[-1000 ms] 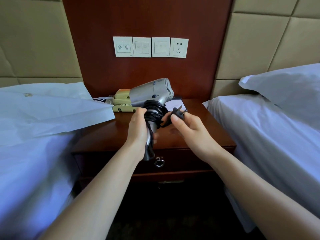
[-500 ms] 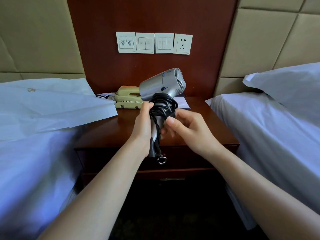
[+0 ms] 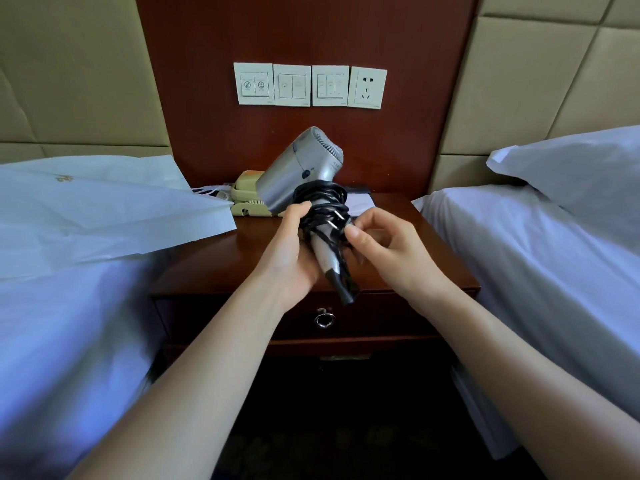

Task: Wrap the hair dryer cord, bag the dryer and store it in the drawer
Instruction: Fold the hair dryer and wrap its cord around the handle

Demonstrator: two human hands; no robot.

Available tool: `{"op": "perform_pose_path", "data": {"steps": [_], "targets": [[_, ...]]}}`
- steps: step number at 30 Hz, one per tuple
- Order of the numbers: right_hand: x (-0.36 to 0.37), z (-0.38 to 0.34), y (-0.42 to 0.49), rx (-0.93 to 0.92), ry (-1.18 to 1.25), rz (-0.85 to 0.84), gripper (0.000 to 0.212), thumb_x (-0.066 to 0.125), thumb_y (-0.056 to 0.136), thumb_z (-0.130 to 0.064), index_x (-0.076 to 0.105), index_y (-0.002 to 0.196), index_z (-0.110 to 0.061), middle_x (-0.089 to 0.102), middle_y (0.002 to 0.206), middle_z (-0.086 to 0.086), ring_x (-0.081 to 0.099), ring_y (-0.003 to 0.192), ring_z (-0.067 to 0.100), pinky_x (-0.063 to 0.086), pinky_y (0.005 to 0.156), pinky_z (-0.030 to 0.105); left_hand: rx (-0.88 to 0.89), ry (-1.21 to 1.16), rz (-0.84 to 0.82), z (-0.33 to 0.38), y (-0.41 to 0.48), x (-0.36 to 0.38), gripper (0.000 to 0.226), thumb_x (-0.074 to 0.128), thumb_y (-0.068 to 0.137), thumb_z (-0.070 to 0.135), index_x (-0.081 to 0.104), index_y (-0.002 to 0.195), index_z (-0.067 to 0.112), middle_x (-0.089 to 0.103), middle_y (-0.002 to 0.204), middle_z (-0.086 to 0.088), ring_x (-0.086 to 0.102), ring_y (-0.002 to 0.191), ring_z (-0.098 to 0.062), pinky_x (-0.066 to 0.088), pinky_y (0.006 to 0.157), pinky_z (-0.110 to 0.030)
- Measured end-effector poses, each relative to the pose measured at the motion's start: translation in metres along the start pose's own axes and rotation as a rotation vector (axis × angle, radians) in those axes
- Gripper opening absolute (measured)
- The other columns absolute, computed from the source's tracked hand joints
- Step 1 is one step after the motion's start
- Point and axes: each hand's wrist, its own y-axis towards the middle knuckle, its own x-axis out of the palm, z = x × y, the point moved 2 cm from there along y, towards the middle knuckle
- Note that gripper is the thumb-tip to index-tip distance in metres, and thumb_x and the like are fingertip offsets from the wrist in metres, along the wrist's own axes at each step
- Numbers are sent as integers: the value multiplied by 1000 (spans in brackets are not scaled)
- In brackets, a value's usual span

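A silver hair dryer [image 3: 298, 168] is held above the wooden nightstand [image 3: 214, 268], nozzle pointing down-left and handle slanting down toward me. Its black cord [image 3: 320, 199] is coiled in several loops around the top of the handle. My left hand [image 3: 289, 251] grips the handle and coil from the left. My right hand [image 3: 384, 247] pinches the plug end of the cord [image 3: 337, 220] against the coil with thumb and fingertips. A white bag [image 3: 104, 209] lies flat on the left bed, its corner reaching over the nightstand. The drawer [image 3: 381, 318] below is closed, with a ring pull [image 3: 324, 319].
A cream telephone [image 3: 247, 199] and a paper card [image 3: 360, 204] sit at the back of the nightstand. Wall switches and a socket [image 3: 367, 87] are above. White beds flank both sides, with a pillow [image 3: 571, 171] on the right one.
The dryer tilted so its handle slants toward me. My right hand brought the plug, earlier held out to the right, in against the coil on the handle.
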Motion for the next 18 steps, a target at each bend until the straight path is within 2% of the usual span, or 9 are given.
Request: {"op": "perform_pose_path", "data": {"steps": [1,4,8,11,16,18], "targets": [[0,0,0,-2,9,-7,17,60,89,-18,54,76,-12,57,57,-5,48,55,9,39,59,24,6,-18,-22,0,-1,1,41,39,97,28,54,126,3,67,114,-18,66,105,-27,58,77,-34],[0,-1,0,-2,22,-39,14,59,89,-20,55,76,-17,62,60,-7,51,60,7,40,64,27,17,-26,-64,1,-3,2,36,40,97,25,55,122,4,70,101,-14,68,96,-23,57,73,-32],[-2,-4,-1,-5,61,-54,16,56,91,-19,57,75,-17,61,60,-8,50,59,5,38,65,25,-24,9,-66,2,-4,1,32,41,96,25,60,113,6,69,105,-14,67,96,-23,54,79,-35],[-3,-4,-2,-7,36,-40,18,56,92,-18,57,74,-16,58,58,-11,47,59,5,37,62,21,-51,23,-55,0,-4,0,34,42,95,27,60,116,6,69,111,-14,67,97,-21,56,80,-33],[0,-8,-4,-19,48,-96,21,55,91,-8,57,71,-12,58,52,-16,50,51,-4,36,57,6,-25,6,27,-3,-3,1,26,45,93,22,62,101,4,72,72,-8,70,62,-16,56,54,-26],[2,-10,-5,1,65,-155,26,53,91,-5,55,66,-10,56,48,-17,49,48,-4,35,54,5,-15,26,76,-3,-4,1,26,47,92,23,63,100,3,71,66,-7,68,54,-15,53,48,-23]]}}
